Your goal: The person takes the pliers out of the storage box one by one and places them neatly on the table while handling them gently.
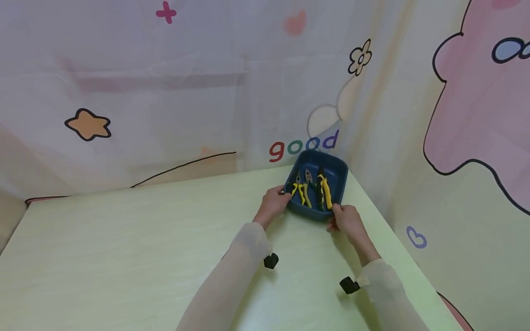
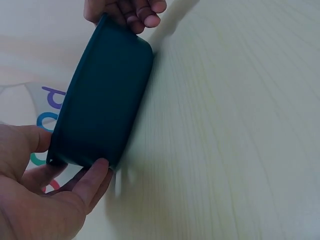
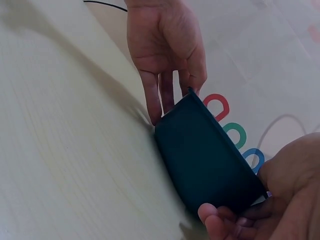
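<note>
A dark blue plastic bin (image 1: pixel 340 172) sits at the table's far right corner, with several pliers inside. Yellow-and-black pliers (image 1: pixel 326 193) lie on its right side; smaller pliers with yellow-green handles (image 1: pixel 307 195) lie toward the left. My left hand (image 1: pixel 273 204) grips the bin's near left corner, thumb at the rim and fingers against the outer wall, as the left wrist view shows. At the near right corner my right hand (image 1: pixel 347 218) holds the rim, its fingers curled beneath it. In the right wrist view the bin's outer wall (image 3: pixel 205 155) stands between both hands.
The pale wooden table (image 1: pixel 124 248) stretches to the left and toward me. A printed cloth backdrop (image 1: pixel 198 110) rises right behind the bin, and another cloth wall (image 1: pixel 463 202) borders the table's right edge. Small black devices (image 1: pixel 271 261) are worn at both wrists.
</note>
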